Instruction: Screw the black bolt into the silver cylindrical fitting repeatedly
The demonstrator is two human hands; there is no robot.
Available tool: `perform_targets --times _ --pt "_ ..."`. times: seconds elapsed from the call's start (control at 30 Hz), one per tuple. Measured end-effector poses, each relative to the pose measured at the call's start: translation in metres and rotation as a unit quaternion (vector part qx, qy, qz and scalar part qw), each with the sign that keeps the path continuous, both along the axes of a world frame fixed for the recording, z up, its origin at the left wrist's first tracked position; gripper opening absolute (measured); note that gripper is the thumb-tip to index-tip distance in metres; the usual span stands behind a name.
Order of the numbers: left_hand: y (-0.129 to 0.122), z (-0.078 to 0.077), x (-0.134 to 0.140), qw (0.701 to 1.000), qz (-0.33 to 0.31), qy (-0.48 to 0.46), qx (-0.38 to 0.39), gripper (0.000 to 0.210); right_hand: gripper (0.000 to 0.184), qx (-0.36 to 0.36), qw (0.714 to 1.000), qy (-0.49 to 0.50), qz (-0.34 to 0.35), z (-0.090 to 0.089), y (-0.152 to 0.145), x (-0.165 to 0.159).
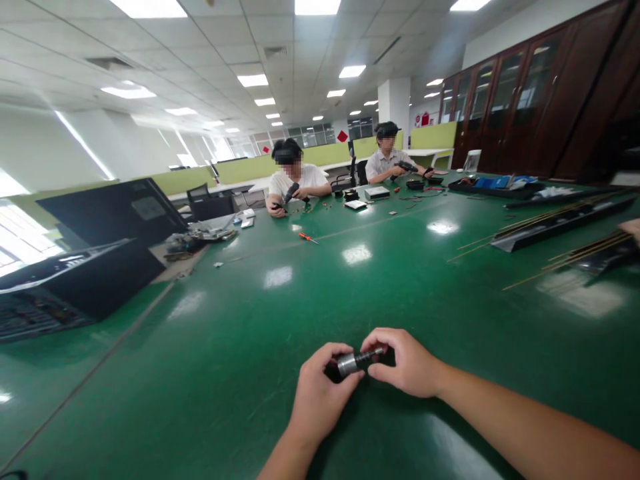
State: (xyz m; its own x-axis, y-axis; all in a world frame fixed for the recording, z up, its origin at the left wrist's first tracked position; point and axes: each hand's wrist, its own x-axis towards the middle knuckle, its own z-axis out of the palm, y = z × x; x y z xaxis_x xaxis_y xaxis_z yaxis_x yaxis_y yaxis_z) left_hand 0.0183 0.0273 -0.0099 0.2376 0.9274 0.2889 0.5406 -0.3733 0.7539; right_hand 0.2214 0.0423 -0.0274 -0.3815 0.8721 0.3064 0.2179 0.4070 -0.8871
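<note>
Between my hands, just above the green tabletop, is a small black and silver cylindrical part (347, 364), lying roughly sideways with a narrower black section at its right end. My left hand (323, 387) wraps around its thicker left end, thumb below and fingers above. At the narrower end, my right hand (405, 363) closes its thumb and fingers around the tip, where a small bit of metal shows. The fingers hide both ends in part, so I cannot tell exactly what kind of part it is.
The green table (240, 333) stretches ahead. An orange-handled screwdriver (306, 237) lies towards two people seated opposite, who hold dark tools. A black computer case (75, 293) stands left. Thin brass-coloured rods (530, 221) and a dark channel (560, 223) lie right, near another person's hand (633, 229).
</note>
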Motion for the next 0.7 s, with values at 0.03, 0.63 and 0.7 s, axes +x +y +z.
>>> perform_targets --times 0.03,0.63,0.7 --pt "-0.0001 -0.0005 -0.0002 1.0 -0.002 -0.002 0.003 0.02 0.021 -0.005 1.0 -0.002 0.001 -0.0009 0.0 0.0001" --pt "-0.003 -0.0035 0.0042 1.0 0.02 -0.005 0.006 0.023 0.008 0.001 0.997 -0.064 -0.03 0.0052 -0.0042 0.0009" --pt "-0.0035 -0.0029 0.0044 1.0 0.023 -0.007 0.005 0.024 0.008 -0.003 0.998 -0.061 -0.028 0.0049 -0.0043 0.0011"
